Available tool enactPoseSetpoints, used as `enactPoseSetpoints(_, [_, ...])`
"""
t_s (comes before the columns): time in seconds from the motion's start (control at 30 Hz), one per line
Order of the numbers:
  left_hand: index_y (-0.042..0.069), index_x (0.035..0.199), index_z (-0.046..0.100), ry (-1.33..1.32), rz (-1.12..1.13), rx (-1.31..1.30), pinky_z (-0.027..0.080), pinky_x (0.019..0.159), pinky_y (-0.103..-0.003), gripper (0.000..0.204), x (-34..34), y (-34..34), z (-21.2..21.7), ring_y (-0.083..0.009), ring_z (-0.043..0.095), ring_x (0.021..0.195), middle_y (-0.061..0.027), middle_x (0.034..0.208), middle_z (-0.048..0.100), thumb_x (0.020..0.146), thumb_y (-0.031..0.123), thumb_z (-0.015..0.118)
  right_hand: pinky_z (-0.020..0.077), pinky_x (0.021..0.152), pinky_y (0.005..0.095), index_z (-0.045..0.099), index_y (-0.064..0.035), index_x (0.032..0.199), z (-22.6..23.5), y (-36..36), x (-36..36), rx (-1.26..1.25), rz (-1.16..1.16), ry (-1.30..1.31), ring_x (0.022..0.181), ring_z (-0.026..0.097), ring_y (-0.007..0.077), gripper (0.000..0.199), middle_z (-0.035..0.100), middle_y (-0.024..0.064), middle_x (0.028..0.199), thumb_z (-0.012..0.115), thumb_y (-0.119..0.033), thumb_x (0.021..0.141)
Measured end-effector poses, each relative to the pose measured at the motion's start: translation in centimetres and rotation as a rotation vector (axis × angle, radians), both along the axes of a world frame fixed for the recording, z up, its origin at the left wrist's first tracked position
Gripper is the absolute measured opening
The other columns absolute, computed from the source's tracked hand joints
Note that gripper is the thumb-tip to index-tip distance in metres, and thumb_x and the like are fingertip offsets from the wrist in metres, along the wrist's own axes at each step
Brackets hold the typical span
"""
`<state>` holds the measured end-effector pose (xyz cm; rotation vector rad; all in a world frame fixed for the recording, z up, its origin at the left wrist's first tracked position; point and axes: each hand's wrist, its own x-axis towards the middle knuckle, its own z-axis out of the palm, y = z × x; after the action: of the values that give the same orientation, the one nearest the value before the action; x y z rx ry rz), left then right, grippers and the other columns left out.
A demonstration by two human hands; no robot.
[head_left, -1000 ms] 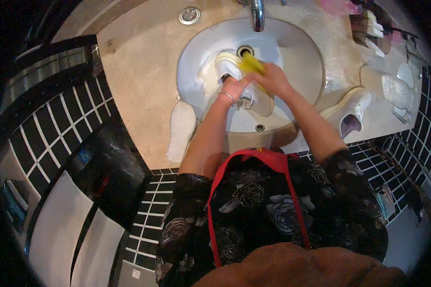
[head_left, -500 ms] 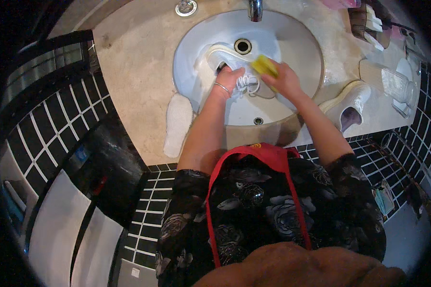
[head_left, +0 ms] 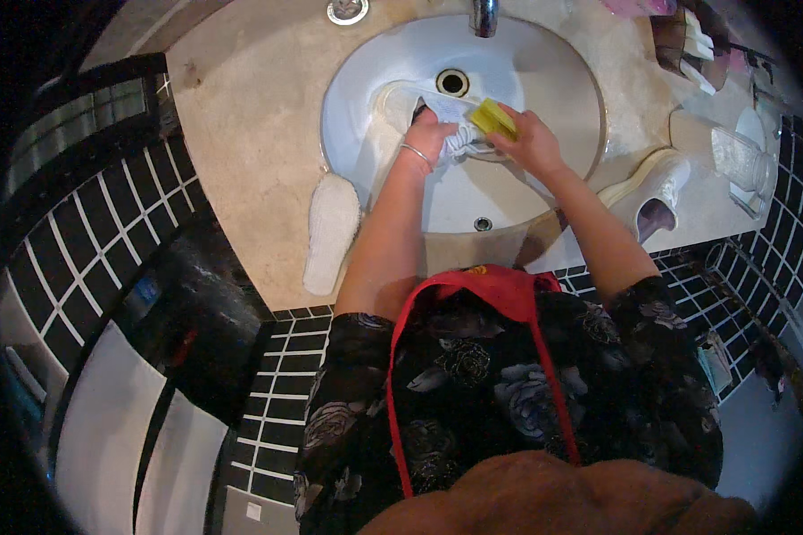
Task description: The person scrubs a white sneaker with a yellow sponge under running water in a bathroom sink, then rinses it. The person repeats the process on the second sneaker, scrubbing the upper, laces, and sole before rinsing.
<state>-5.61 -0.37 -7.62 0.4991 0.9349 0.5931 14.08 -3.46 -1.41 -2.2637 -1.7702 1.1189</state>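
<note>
A white lace-up shoe lies tilted in the sink, its heel to the left and its toe to the right. My left hand grips it at the opening, fingers inside and thumb over the laced part. My right hand is closed around a small yellow scrubber, a brush or a sponge, I cannot tell which. The scrubber is at the toe half of the shoe, over its upper. Part of the toe is hidden behind my right hand.
The oval white sink has a dark drain and a tap at the back. A white insole lies left on the counter. Another white shoe and a clear jar stand right. A brown holder is far right.
The shoe has rolled slightly in my left hand, and its laces have shifted. My right hand has changed angle, with the yellow scrubber staying close to the shoe.
</note>
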Motion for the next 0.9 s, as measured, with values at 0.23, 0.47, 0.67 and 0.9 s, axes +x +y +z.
enactPoseSetpoints(0.23, [0.000, 0.122, 0.060, 0.237, -0.097, 0.128, 0.049, 0.085, -0.031, 0.036, 0.0, 0.6, -0.7, -0.0204, 0.061, 0.095, -0.0083, 0.109, 0.066, 0.088, 0.006, 0.056, 0.0540, 0.079, 0.0418, 0.059, -0.0183, 0.133, -3.7, 5.0, -4.7, 0.433, 0.118, 0.137, 0.091, 0.065, 0.0352, 0.064, 0.064, 0.0187, 0.102, 0.072, -0.049, 0.079])
enactPoseSetpoints(0.47, [-0.002, 0.098, 0.065, 0.338, -0.164, 0.044, 0.051, 0.076, -0.034, 0.019, -0.3, 0.5, 0.1, -0.0233, 0.064, 0.090, -0.0110, 0.090, 0.065, 0.087, 0.013, 0.060, 0.0535, 0.080, 0.0436, 0.059, -0.0182, 0.132, -1.0, 1.4, -0.4, 0.140, 0.068, -0.050, 0.091, 0.065, 0.0369, 0.062, 0.064, 0.0181, 0.100, 0.071, -0.050, 0.079])
enactPoseSetpoints(0.67, [-0.001, 0.098, 0.060, 0.498, -0.359, 0.387, 0.050, 0.079, -0.032, 0.020, -0.6, 0.3, -2.3, -0.0221, 0.063, 0.090, -0.0123, 0.094, 0.065, 0.083, 0.012, 0.064, 0.0537, 0.074, 0.0434, 0.058, -0.0187, 0.134, -3.0, 5.7, -5.1, 0.329, 0.084, 0.034, 0.085, 0.065, 0.0369, 0.064, 0.063, 0.0186, 0.094, 0.070, -0.051, 0.080])
enactPoseSetpoints(0.9, [0.005, 0.080, 0.052, 0.289, -0.044, 0.041, 0.052, 0.067, -0.036, 0.015, 0.0, 0.3, -3.3, -0.0222, 0.064, 0.076, -0.0088, 0.084, 0.060, 0.079, 0.005, 0.067, 0.0524, 0.078, 0.0443, 0.058, -0.0154, 0.134, 2.0, -0.4, 0.7, 0.023, 0.070, -0.169, 0.087, 0.065, 0.0373, 0.062, 0.064, 0.0202, 0.096, 0.070, -0.047, 0.082])
